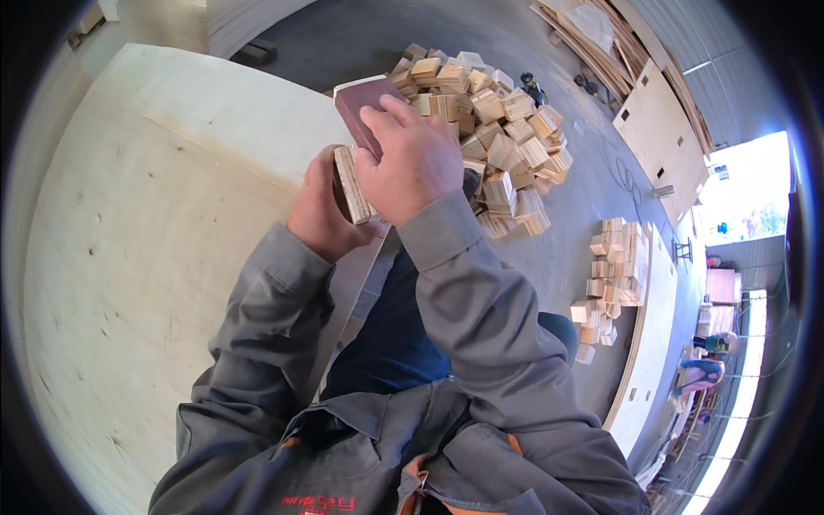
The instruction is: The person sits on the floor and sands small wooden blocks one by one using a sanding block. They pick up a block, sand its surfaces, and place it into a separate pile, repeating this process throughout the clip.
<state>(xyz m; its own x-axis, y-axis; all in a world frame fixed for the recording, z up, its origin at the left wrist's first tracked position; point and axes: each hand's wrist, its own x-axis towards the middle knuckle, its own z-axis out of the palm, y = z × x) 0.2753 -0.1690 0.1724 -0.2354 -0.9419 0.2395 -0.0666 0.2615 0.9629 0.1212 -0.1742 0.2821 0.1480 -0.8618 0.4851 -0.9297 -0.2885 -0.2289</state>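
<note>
My left hand (318, 210) is wrapped around a small plywood block (350, 186), whose layered edge faces up. Just above it, my right hand (412, 159) grips a flat reddish-brown block (360, 107) with a pale edge, which looks like a sanding block. The two blocks are close together and tilted; my right fingers hide whether they touch. Both hands are over the near edge of a large pale wooden board (172, 232) on my left.
Ahead, a large heap of plywood blocks (506, 129) lies on the grey floor (575, 172). Further right are stacked blocks (622, 266) beside a long wooden panel (648, 335). Another panel with holes (661, 137) leans near the bright doorway. People (704, 375) are at the far right.
</note>
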